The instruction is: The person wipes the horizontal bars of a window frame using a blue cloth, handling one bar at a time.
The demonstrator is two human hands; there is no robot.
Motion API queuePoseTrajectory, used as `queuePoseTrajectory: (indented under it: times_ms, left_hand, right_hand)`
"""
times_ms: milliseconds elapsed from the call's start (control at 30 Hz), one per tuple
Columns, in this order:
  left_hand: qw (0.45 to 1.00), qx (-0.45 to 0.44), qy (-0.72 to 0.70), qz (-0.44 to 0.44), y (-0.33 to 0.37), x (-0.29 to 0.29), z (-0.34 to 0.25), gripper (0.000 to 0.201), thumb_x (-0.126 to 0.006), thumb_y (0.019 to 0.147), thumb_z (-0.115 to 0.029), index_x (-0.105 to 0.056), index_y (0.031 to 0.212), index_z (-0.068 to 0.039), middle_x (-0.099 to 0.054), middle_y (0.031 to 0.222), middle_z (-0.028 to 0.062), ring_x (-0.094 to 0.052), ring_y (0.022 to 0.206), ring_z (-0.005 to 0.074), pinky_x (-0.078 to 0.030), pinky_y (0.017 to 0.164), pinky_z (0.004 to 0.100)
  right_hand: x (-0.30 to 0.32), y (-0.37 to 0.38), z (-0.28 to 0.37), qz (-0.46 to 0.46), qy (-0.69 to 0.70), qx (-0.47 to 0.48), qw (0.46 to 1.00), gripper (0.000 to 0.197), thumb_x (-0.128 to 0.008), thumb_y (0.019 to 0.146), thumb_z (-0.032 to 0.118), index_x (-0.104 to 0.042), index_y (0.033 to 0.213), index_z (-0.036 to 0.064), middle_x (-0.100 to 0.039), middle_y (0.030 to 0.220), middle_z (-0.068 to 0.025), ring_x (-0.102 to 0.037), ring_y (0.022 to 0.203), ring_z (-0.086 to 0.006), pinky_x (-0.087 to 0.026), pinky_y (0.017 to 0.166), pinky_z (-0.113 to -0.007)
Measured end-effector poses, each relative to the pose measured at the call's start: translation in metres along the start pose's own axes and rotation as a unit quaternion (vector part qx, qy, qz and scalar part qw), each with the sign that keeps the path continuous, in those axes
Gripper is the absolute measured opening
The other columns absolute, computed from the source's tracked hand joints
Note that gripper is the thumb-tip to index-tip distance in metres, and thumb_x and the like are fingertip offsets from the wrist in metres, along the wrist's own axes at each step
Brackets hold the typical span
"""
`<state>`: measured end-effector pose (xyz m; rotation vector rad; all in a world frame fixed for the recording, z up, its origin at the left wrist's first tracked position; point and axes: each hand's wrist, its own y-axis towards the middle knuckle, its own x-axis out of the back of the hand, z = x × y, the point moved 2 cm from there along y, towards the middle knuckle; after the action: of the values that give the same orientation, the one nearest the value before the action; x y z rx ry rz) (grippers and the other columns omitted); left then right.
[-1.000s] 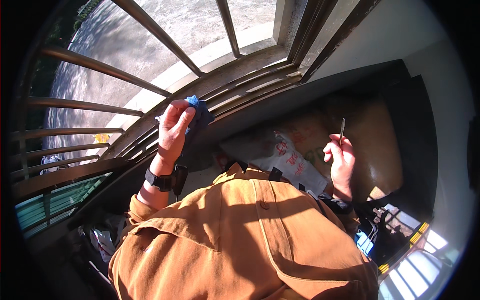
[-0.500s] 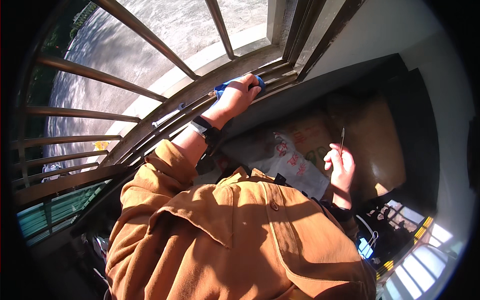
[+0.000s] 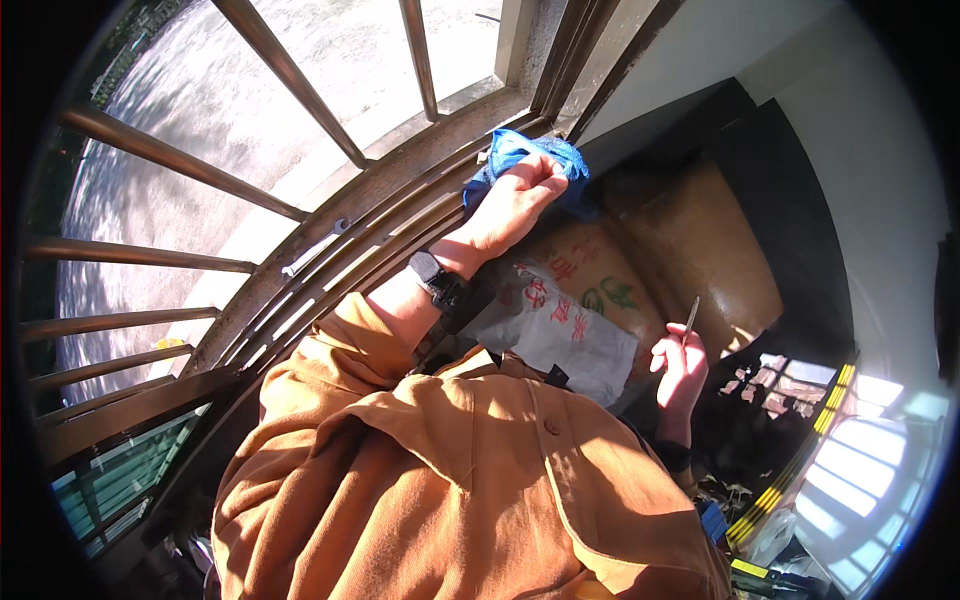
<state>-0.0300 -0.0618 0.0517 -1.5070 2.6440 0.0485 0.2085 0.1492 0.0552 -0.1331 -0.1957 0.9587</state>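
My left hand (image 3: 520, 205), with a dark watch (image 3: 437, 279) on its wrist, is closed on a blue cloth (image 3: 525, 150). The bunched cloth hangs at the inner edge of the window track (image 3: 400, 225), near the frame's corner. Lower on the right, my right hand (image 3: 682, 372) pinches a thin, narrow metal tool (image 3: 693, 314) that points upward; its exact kind is not clear. A silver wrench (image 3: 315, 250) lies on the sill beside the track, to the left of my left forearm.
Metal bars (image 3: 290, 80) cross the window over sunlit ground outside. Below the sill lie a white plastic bag (image 3: 570, 345) with red print and a brown sack (image 3: 715, 255). Yellow-and-black strips (image 3: 800, 450) run along the lower right beside a pale, sunlit surface (image 3: 860, 470).
My left hand has moved right with the cloth, from over the track to its inner edge, and more of the cloth shows. The right hand still holds the thin tool, slightly lower.
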Motion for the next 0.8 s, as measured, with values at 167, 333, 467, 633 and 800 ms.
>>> queuePoseTrajectory:
  times_ms: [167,333,467,633,800]
  left_hand:
    - [0.958,0.074,-0.266,0.078,-0.066,0.018,-0.001,0.010,-0.055,0.088,-0.020,-0.053,0.089,-0.010,-0.051,0.082,-0.0028,-0.047,0.078,0.0070,-0.039,0.073,0.0217]
    - [0.923,0.123,-0.365,-0.009,-0.098,0.060,0.000,0.010,-0.044,0.087,-0.015,-0.052,0.087,-0.009,-0.052,0.077,-0.0012,-0.049,0.070,0.0095,-0.042,0.067,0.0241]
    - [0.921,0.154,-0.353,-0.053,-0.103,0.076,0.002,0.010,-0.048,0.085,-0.015,-0.054,0.088,-0.008,-0.055,0.078,0.0027,-0.054,0.073,0.0128,-0.046,0.069,0.0259]
    - [0.948,0.142,-0.284,-0.024,-0.119,0.098,-0.007,0.011,-0.053,0.084,-0.017,-0.056,0.089,-0.008,-0.054,0.081,0.0013,-0.052,0.075,0.0109,-0.046,0.069,0.0252]
    - [0.955,0.154,-0.248,-0.044,-0.126,0.111,-0.028,0.011,-0.054,0.081,-0.015,-0.058,0.089,-0.008,-0.055,0.083,0.0006,-0.052,0.078,0.0105,-0.044,0.072,0.0241]
  right_hand:
    - [-0.036,-0.011,-0.006,0.110,-0.051,0.080,0.989,0.023,-0.048,0.093,0.013,-0.056,0.105,-0.0054,-0.055,0.068,-0.0030,-0.048,0.056,-0.0061,-0.038,0.052,-0.019]
    - [-0.106,-0.012,-0.009,0.269,-0.031,0.032,0.962,0.023,-0.048,0.093,0.015,-0.059,0.103,-0.0022,-0.046,0.066,0.0047,-0.038,0.057,-0.0029,-0.032,0.051,-0.019]
    - [-0.148,-0.015,-0.011,0.319,-0.132,0.005,0.939,0.021,-0.053,0.089,0.014,-0.060,0.102,0.0002,-0.053,0.070,0.0014,-0.046,0.062,-0.0055,-0.039,0.056,-0.021]
    - [-0.171,-0.020,-0.018,0.296,-0.214,0.037,0.930,0.017,-0.059,0.082,0.011,-0.060,0.095,0.0005,-0.060,0.078,-0.0044,-0.056,0.074,-0.0085,-0.046,0.069,-0.024]
    - [-0.190,-0.027,-0.008,0.297,-0.191,0.065,0.933,0.016,-0.060,0.083,0.013,-0.061,0.095,0.0022,-0.061,0.076,-0.0030,-0.055,0.072,-0.0083,-0.045,0.066,-0.024]
